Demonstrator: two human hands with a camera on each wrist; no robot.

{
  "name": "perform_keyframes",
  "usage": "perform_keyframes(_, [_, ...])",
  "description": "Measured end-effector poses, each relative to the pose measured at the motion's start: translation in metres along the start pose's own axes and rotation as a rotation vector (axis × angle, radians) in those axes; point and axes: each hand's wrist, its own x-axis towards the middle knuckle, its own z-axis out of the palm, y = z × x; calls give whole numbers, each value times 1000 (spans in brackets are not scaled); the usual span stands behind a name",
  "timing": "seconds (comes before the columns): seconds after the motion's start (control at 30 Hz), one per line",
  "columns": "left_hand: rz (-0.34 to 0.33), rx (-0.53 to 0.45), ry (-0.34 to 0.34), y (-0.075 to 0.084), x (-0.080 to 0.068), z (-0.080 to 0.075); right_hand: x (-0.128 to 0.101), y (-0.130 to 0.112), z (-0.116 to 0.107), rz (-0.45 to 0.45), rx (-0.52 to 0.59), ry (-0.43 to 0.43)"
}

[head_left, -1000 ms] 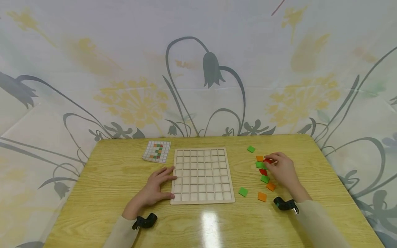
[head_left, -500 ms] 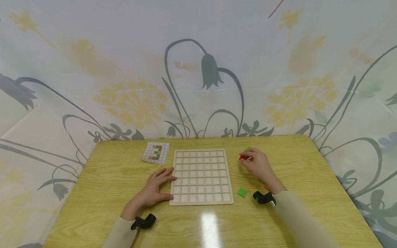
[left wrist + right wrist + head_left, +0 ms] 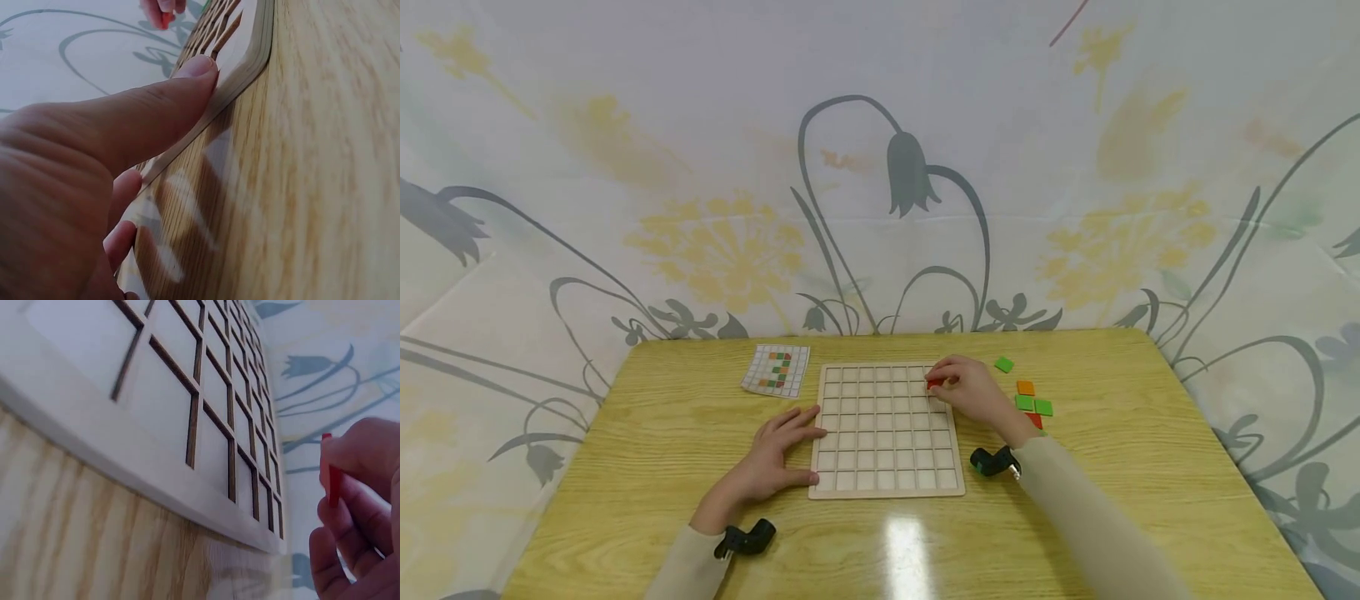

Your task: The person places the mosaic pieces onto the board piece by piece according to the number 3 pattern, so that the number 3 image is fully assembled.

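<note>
Red tile (image 3: 934, 383) on edge, pinched by right hand (image 3: 973, 394)

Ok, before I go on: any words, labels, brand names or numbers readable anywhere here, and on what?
None: no letters or numbers can be read in any view.
Pattern card: only a grid of orange, green and red squares, no text visible.
Wooden grid board: blank cells, no marks.
Red tile pinched in the right hand, and the loose tiles: plain colour.
Backdrop cloth: printed flowers only.
</note>
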Motion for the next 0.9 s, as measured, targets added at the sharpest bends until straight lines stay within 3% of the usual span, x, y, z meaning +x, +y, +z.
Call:
perform_keyframes(0.23, [-12, 3, -6, 1, -1, -1, 19, -2, 14, 12, 47, -81])
perform_keyframes(0.67, [-2, 14, -1, 0, -2, -1, 37, -5, 36, -125, -74, -144])
perform_keyframes(0.9, [-3, 23, 0, 1, -1, -1, 36, -9, 38, -133, -158, -132])
